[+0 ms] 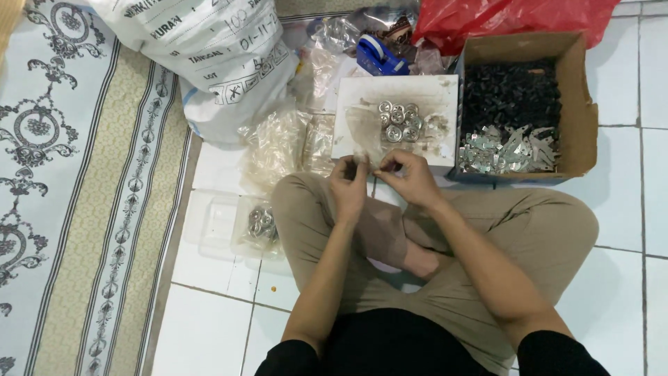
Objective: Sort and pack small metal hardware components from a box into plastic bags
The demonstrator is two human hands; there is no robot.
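**Both hands pinch a tiny part in front of the white board**

Left of the white board (pixel 362 97) lie a patterned rug (pixel 69 174), a big white sack (pixel 209 49), crinkled clear bags (pixel 278 143) and a clear tub (pixel 229 226) of metal rings. Just below the board's near edge, the left hand (pixel 348 184) and right hand (pixel 410 177) meet, fingers nearly closed on a small pale part (pixel 371 169), too small to make out. On the board sits a cluster of round silvery rings (pixel 399 122). Right of it stands a cardboard box (pixel 581 118) of black pieces and shiny metal clips.
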